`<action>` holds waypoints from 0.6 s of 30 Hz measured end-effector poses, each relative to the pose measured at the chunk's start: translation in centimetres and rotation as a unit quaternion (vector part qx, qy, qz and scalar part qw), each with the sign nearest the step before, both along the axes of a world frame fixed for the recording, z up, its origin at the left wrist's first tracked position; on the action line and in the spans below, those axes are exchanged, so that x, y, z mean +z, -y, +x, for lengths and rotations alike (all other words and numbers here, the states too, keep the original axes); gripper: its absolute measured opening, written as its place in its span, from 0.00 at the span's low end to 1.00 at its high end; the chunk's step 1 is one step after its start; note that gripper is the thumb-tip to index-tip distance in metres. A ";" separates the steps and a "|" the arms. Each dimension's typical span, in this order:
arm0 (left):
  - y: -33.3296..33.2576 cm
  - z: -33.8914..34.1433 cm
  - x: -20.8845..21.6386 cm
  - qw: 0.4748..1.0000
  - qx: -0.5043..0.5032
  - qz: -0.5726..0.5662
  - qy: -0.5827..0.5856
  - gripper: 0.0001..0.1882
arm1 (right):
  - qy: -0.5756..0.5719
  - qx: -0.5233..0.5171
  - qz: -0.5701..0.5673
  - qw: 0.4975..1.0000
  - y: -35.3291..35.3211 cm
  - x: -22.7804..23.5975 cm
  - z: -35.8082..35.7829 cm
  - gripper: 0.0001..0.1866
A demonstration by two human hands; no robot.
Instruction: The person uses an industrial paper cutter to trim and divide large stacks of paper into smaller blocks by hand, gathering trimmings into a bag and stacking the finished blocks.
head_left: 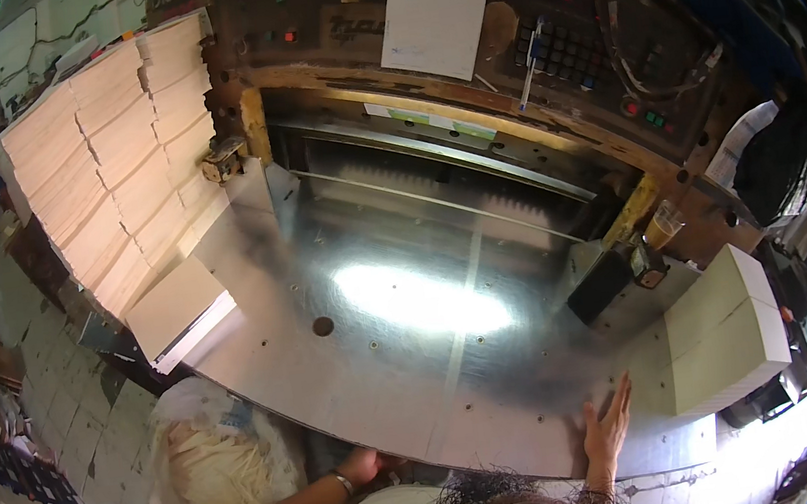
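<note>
My right hand (607,433) lies with fingers spread on the front right of the metal table (388,375) of a large cutting machine. It holds nothing. Close to it, on the right, stands a thick block of pale paper (722,339). Down at the table's front edge is my left hand (359,466), with a band around the wrist. Its fingers are mostly hidden, so whether it grips anything does not show. On the table's left corner rests a stack with a tan top sheet (184,314), apart from both hands.
Tall columns of cream paper blocks (110,157) rise on the left. Below them sits a clear plastic bag of paper strips (223,461). Across the back, the machine's slot (434,173) lies under a panel bearing a white sheet (434,27), a pen (530,70) and a keypad (569,60).
</note>
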State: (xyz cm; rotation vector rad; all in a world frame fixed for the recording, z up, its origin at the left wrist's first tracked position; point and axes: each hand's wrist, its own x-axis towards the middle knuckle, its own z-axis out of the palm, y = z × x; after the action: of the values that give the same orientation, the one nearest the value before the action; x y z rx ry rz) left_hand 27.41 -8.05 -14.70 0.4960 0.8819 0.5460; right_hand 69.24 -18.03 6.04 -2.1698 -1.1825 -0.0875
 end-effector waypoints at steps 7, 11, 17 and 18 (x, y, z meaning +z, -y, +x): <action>-0.4 0.0 5.9 0.725 -0.126 0.534 -0.416 0.27 | 0.001 -0.013 -0.015 1.000 0.2 0.7 -0.4 0.53; -1.5 -0.1 5.7 0.815 -0.245 0.376 -0.368 0.24 | 0.001 -0.018 -0.016 1.000 0.2 0.6 -0.4 0.53; -1.3 -0.8 -0.7 0.961 -0.137 0.236 -0.046 0.25 | 0.015 -0.001 -0.006 1.000 0.2 -0.4 0.5 0.50; -1.7 -1.3 -3.5 0.990 -0.067 0.112 0.060 0.26 | 0.008 0.010 0.000 1.000 -0.6 -0.6 0.0 0.50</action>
State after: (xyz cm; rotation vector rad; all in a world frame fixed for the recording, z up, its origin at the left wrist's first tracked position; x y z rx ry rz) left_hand 26.13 -6.30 -18.15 0.7134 0.6712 0.5483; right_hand 69.25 -17.39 5.44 -2.1613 -1.2131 -0.0973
